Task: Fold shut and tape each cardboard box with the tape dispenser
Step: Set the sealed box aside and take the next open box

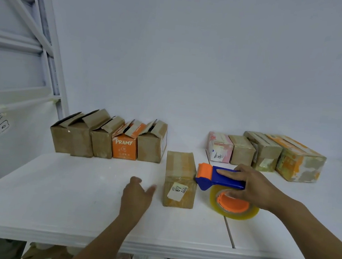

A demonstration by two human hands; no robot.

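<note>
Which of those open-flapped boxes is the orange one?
The PRAMY box, second from the right in the back-left row; every other box in that row is plain brown.

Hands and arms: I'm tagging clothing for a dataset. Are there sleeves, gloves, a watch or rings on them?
The left hand and right hand wear no gloves, and no ring shows. The left arm and right arm are uncovered to the picture's edge: no sleeve, watch or bracelet.

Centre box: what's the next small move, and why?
Probably set the left hand on the centre box to steady it: its flaps lie shut, the right hand grips the dispenser with its nose at the box's right top edge, and the left hand is open beside it, not touching. Fresh tape on top: cannot tell.
</note>
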